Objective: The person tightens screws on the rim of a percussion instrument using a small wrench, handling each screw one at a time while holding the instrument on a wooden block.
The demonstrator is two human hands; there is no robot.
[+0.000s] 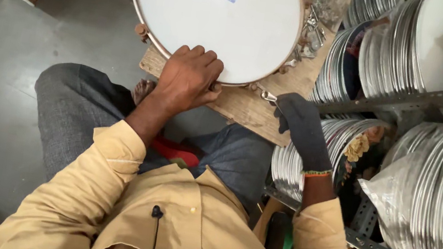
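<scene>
Our bare left hand (190, 77) presses on the drum (213, 19) rim at the wooden board's (247, 108) near edge. Just right, our gloved right hand (302, 124) grips a metal key (269, 96) pointing at the rim.

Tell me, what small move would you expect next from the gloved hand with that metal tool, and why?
Probably easing the metal tool onto the nearest fitting on the drum's rim. The gloved right hand holds its tip just short of that rim, while the bare left hand presses on the drum, steadying it on the wooden board.
</scene>
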